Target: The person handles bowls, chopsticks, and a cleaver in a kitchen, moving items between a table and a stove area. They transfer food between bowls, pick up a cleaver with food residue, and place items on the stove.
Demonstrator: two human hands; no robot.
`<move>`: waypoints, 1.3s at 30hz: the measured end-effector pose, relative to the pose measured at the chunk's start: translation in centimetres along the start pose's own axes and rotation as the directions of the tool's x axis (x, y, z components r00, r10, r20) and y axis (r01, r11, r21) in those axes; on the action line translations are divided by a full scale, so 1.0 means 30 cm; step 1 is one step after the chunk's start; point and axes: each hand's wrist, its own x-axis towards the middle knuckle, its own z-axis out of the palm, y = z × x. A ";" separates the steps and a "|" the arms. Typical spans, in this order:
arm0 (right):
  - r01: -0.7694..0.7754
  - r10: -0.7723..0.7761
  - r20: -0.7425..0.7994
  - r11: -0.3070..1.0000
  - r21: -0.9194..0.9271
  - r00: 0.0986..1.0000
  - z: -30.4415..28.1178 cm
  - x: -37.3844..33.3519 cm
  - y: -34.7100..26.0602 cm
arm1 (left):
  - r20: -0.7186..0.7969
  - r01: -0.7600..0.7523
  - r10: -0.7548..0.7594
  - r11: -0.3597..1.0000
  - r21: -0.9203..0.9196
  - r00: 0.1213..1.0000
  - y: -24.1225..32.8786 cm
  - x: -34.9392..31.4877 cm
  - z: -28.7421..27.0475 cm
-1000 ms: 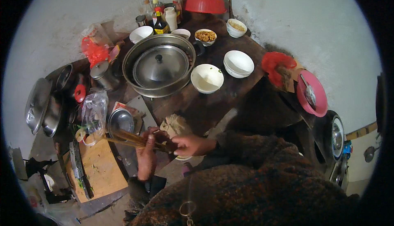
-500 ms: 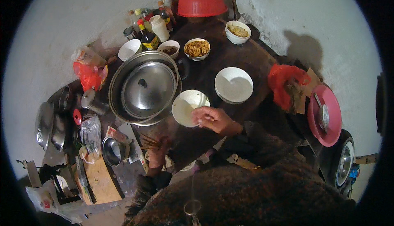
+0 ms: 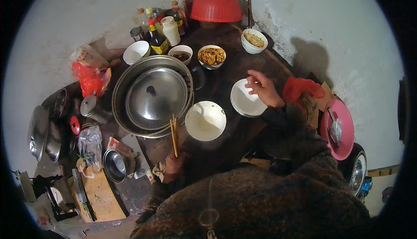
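Note:
My left hand (image 3: 174,164) is closed round a small bundle of wooden chopsticks (image 3: 174,135), which point up and away beside the pot. Over the stack of white bowls (image 3: 243,102) on the right, my right hand (image 3: 263,89) hovers with fingers apart and nothing in them; whether it touches the rim I cannot tell. A white bowl (image 3: 205,121) with a few green bits on its rim stands between my hands. To its left is a large steel pot (image 3: 123,119), with a domed steel lid (image 3: 156,93) sitting inside its rim.
Food bowls (image 3: 211,56) and sauce bottles (image 3: 157,39) stand behind the pot, near an upturned red basin (image 3: 216,9). At left lie a steel bowl (image 3: 115,165), a cutting board (image 3: 102,195) and a knife (image 3: 82,193). A pink basin (image 3: 344,141) is at right.
My right hand has moved from the middle bowl up and right to the stacked bowls. The chopsticks in my left hand have swung from lying sideways to pointing away from me.

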 end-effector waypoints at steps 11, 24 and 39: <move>-0.671 0.576 0.351 0.583 0.458 0.739 0.050 0.537 0.277 | -0.245 0.270 -0.206 0.925 0.266 0.947 0.028 0.035 0.032; -0.719 0.430 0.585 0.515 0.466 0.688 0.120 0.717 0.427 | -0.305 0.292 -0.216 0.928 0.231 0.928 0.016 0.045 0.046; -0.507 0.335 0.382 0.509 0.696 0.861 -0.047 0.444 0.163 | -0.316 0.425 -0.309 0.799 0.425 0.897 0.070 0.065 0.024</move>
